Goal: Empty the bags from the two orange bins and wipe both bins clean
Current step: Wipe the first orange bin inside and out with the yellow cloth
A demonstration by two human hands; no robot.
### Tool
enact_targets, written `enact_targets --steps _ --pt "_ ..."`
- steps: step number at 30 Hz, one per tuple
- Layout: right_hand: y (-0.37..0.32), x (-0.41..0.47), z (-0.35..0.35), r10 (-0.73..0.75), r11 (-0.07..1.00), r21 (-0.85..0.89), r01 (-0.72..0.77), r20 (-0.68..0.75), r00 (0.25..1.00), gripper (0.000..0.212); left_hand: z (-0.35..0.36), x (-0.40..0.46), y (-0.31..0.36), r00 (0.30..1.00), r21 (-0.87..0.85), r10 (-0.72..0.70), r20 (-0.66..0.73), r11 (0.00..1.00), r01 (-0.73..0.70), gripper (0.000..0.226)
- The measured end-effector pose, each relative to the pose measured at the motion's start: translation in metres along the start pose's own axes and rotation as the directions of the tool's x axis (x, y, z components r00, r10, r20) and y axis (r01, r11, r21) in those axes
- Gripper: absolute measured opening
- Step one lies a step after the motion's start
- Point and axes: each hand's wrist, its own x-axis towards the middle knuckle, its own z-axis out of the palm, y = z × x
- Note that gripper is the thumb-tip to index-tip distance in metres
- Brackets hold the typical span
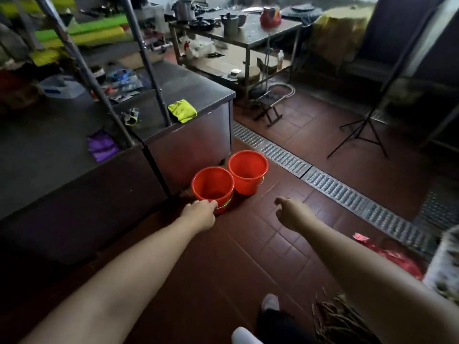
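Two orange bins stand side by side on the brown tiled floor against a steel counter. The near bin (212, 185) looks bare inside, and my left hand (200, 212) grips its front rim with curled fingers. The far bin (248, 171) also looks bare inside. My right hand (291, 212) hovers to the right of the near bin with loosely curled fingers, holding nothing. A yellow-green cloth (182, 111) lies on the counter corner above the bins. A red bag (392, 256) lies crumpled on the floor at the right.
The steel counter (188, 135) holds a purple cloth (102, 145) and clutter. A metal drain grate (330, 187) runs diagonally across the floor. A black tripod (360, 135) stands at the right. A broom head (340, 319) and my feet are near the bottom.
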Motion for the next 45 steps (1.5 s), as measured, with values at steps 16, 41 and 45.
enact_targets --steps 16,41,45 --pt "0.103 0.419 -0.109 -0.058 0.996 -0.064 0.069 0.156 0.986 0.043 -0.104 0.381 0.016 0.996 -0.045 -0.061 0.062 0.997 0.064 0.037" --pt "0.135 0.868 -0.143 -0.376 0.837 -0.181 0.517 0.495 0.783 0.044 -0.154 0.759 0.020 0.948 -0.232 -0.307 0.079 0.919 0.317 0.031" --pt "0.150 0.904 -0.115 -0.470 0.723 -0.160 0.672 0.599 0.648 0.041 -0.117 0.771 0.046 0.916 -0.272 -0.391 0.084 0.876 0.399 0.032"
